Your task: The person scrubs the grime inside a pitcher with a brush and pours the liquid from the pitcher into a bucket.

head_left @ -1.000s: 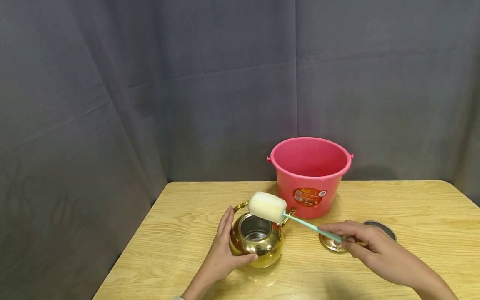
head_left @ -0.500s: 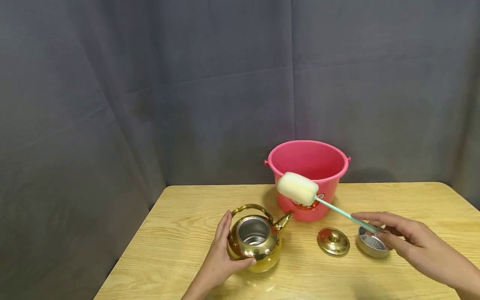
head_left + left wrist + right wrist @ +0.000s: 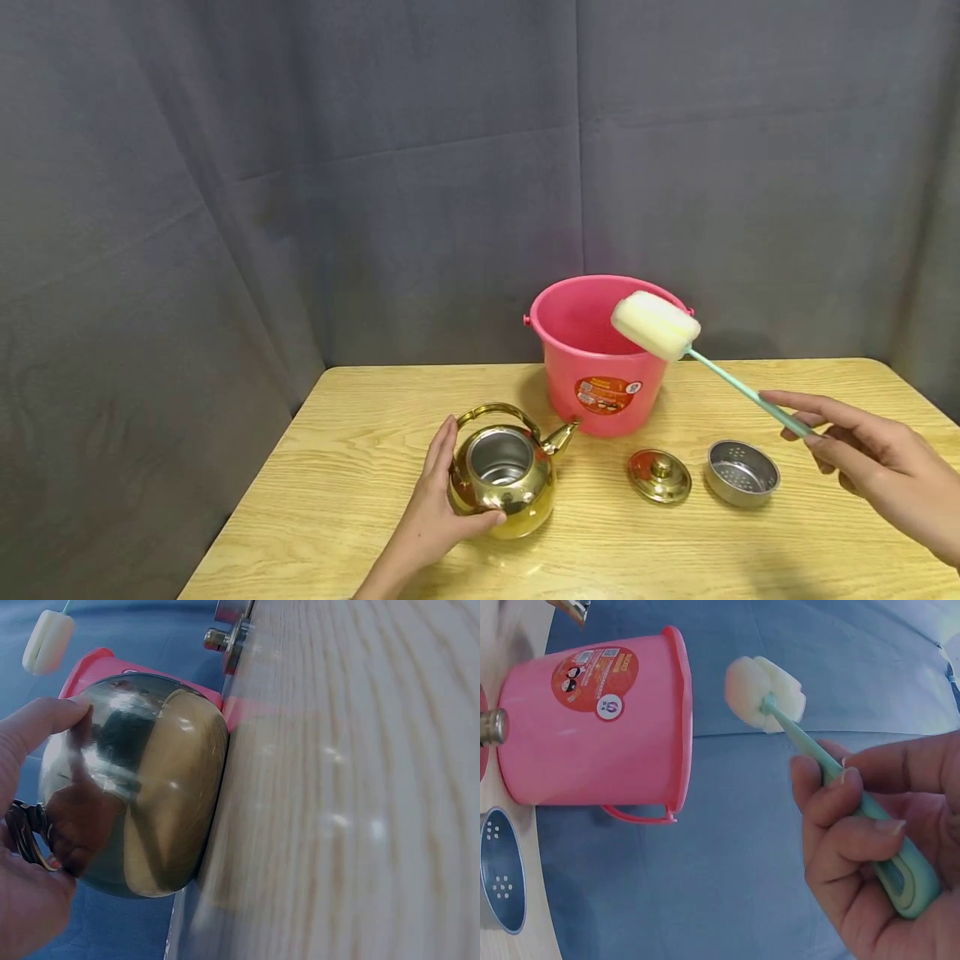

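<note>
A gold teapot (image 3: 517,500) stands upright without its lid on the table, its spout toward the bucket. My left hand (image 3: 437,508) holds its left side, thumb in front and fingers behind, by the handle's base; in the left wrist view the thumb lies on the shiny teapot body (image 3: 150,787). Raised at the right, my right hand (image 3: 877,458) grips the mint-green handle of a sponge brush (image 3: 821,754). The brush's cream sponge head (image 3: 654,325) is up in the air, in front of the bucket's rim in the head view.
A pink bucket (image 3: 558,375) with a red label stands behind the teapot. The gold lid (image 3: 660,477) lies right of the teapot, knob up. Beside it sits a metal strainer (image 3: 741,477) with a perforated bottom. Grey cloth (image 3: 450,208) hangs behind the wooden table (image 3: 405,400).
My right hand has moved right and upward with the sponge brush, from above the teapot to the bucket's rim. The lid and strainer are uncovered. My left hand stays on the teapot.
</note>
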### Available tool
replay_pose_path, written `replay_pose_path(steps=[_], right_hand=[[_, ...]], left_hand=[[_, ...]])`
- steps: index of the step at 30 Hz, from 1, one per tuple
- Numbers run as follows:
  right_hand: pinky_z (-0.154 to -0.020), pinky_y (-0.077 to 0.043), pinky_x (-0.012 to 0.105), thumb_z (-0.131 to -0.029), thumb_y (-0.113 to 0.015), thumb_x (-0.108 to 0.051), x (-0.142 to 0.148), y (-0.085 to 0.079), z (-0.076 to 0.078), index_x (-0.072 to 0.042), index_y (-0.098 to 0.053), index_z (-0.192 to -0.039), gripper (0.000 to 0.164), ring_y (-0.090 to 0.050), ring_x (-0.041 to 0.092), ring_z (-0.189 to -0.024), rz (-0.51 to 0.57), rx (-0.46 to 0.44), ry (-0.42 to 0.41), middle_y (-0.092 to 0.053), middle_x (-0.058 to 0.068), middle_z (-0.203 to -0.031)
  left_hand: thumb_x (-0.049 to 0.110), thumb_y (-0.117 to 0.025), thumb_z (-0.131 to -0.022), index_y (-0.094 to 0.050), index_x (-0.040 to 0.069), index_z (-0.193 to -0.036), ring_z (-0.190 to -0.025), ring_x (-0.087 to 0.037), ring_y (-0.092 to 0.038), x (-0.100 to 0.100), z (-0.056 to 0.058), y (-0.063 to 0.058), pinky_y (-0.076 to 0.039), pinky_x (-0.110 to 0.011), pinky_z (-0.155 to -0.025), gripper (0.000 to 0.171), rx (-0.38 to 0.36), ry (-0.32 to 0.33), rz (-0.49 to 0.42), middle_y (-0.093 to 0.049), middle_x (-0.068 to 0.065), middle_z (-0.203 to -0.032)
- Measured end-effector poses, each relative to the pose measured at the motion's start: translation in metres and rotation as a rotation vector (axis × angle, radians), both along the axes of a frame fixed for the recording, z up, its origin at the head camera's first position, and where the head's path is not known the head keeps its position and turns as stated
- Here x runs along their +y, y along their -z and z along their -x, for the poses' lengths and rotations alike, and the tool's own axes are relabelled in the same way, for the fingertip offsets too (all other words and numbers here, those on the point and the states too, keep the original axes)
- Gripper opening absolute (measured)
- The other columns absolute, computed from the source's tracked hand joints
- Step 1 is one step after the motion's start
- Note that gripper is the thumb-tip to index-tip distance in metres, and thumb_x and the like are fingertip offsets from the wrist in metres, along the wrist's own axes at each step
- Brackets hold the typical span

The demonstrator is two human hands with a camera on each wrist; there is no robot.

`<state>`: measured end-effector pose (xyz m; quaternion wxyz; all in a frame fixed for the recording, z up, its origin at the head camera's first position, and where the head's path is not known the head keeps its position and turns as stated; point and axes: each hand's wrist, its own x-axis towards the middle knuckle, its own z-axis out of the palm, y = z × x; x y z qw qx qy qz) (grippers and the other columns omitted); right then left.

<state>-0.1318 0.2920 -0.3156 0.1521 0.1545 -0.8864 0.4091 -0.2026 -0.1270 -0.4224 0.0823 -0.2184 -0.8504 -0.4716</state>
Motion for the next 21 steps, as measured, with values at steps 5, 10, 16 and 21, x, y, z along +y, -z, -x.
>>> replay_pose_path(steps=[5, 10, 16, 21], right_hand=[[-0.034, -0.028, 0.027, -0.089, -0.041, 0.009, 0.005, 0.005, 0.005, -0.004, -0.046, -0.129, 0.042, -0.037, 0.015, -0.052, 0.089, 0.091, 0.018, -0.056, -0.001, -0.085], [-0.032, -0.025, 0.027, -0.087, -0.039, 0.015, 0.014, 0.016, 0.01, -0.002, -0.045, -0.129, 0.046, -0.038, 0.012, -0.052, 0.156, 0.146, 0.044, -0.057, -0.005, -0.085], [-0.029, -0.02, 0.028, -0.082, -0.03, 0.023, 0.035, 0.025, 0.018, -0.004, -0.045, -0.13, 0.057, -0.036, 0.01, -0.049, 0.264, 0.181, -0.048, -0.056, -0.007, -0.085], [-0.031, -0.016, 0.029, -0.082, -0.027, 0.023, 0.046, 0.033, 0.021, -0.014, -0.047, -0.13, 0.064, -0.039, 0.007, -0.052, 0.368, 0.153, -0.075, -0.055, -0.007, -0.085]], left_hand=[[0.036, -0.081, -0.061, -0.001, 0.021, -0.144, -0.13, -0.028, -0.01, 0.001, -0.006, -0.01, -0.021, -0.055, -0.096, 0.116, -0.004, 0.004, -0.003, 0.001, 0.005, -0.146], [0.04, -0.08, -0.06, 0.0, 0.026, -0.143, -0.13, -0.026, -0.01, 0.0, -0.002, 0.0, -0.023, -0.053, -0.096, 0.117, -0.004, -0.009, 0.017, 0.001, 0.008, -0.146], [0.039, -0.08, -0.06, 0.0, 0.028, -0.143, -0.13, -0.026, -0.011, 0.0, -0.001, 0.001, -0.024, -0.053, -0.096, 0.116, 0.003, 0.001, 0.002, 0.001, 0.008, -0.146], [0.04, -0.08, -0.061, 0.001, 0.026, -0.143, -0.13, -0.028, -0.011, -0.002, 0.0, 0.001, -0.023, -0.054, -0.095, 0.116, 0.002, 0.0, 0.01, 0.002, 0.008, -0.146]])
